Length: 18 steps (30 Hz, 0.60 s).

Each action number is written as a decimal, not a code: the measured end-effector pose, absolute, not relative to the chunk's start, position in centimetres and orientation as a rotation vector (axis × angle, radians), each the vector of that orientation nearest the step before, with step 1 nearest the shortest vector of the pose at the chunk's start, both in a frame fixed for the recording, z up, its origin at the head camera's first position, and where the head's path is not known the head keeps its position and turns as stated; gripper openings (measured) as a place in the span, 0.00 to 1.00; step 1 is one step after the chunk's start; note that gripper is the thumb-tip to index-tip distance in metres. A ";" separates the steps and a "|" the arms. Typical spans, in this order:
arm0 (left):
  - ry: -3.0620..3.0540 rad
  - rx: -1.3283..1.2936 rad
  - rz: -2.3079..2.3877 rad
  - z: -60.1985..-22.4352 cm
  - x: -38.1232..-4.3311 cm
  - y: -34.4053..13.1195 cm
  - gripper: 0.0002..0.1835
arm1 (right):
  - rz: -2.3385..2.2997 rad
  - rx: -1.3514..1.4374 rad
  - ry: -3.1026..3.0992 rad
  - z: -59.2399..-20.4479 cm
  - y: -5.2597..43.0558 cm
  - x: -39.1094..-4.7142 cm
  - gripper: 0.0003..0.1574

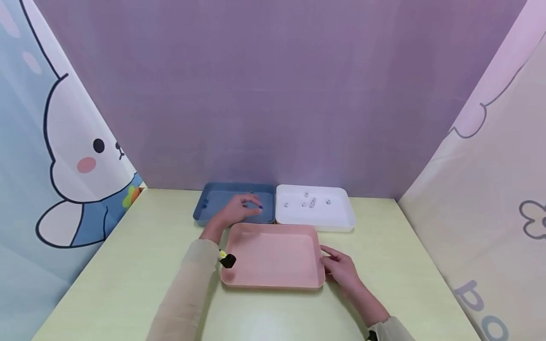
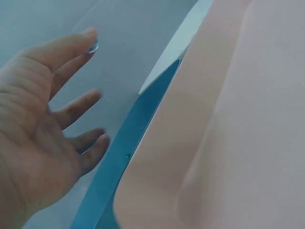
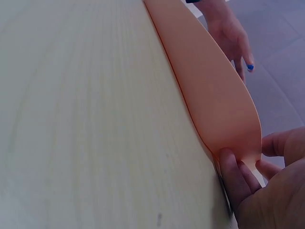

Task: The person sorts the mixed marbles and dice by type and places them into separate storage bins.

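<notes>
My left hand point(image 1: 236, 211) is over the blue tray point(image 1: 222, 193) at the back left. Its thumb and index finger pinch a small shiny blue bead point(image 2: 94, 46), while the other fingers spread loosely. A few small dark beads point(image 1: 205, 203) lie near the left end of the blue tray. In front stands a pink tray point(image 1: 275, 255). With its fingers about the right-hand rim, my right hand point(image 1: 341, 270) holds the pink tray; the right wrist view shows fingers point(image 3: 231, 174) against its outer wall.
Right of the blue tray is a white tray point(image 1: 294, 219) holding several small clear beads point(image 1: 313, 202). The pink tray's back edge sits close against both. A pale wooden table point(image 1: 128, 265) carries them, with a purple backdrop point(image 1: 277, 94) behind and printed cloths at the sides.
</notes>
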<state>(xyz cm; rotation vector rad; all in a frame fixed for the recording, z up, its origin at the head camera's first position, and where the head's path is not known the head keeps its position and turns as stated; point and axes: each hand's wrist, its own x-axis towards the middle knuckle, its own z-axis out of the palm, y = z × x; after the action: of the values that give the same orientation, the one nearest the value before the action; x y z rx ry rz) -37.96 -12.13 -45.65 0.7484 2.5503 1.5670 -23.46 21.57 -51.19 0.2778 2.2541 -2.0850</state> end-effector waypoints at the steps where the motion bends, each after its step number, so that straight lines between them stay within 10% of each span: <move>1: 2.557 0.736 1.587 -45.7 -38.4 -11.9 0.13 | -2.087 0.283 2.253 -51.2 21.6 -23.5 0.29; 18: 2.540 0.574 1.825 -46.5 -43.1 -9.7 0.13 | -2.088 0.271 2.252 -51.3 21.8 -23.7 0.27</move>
<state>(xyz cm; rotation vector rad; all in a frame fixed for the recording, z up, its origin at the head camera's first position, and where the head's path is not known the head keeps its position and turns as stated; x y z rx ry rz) -43.08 -9.71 -46.50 0.5736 2.5399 1.8255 -23.70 21.77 -51.28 0.2712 2.2518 -2.0877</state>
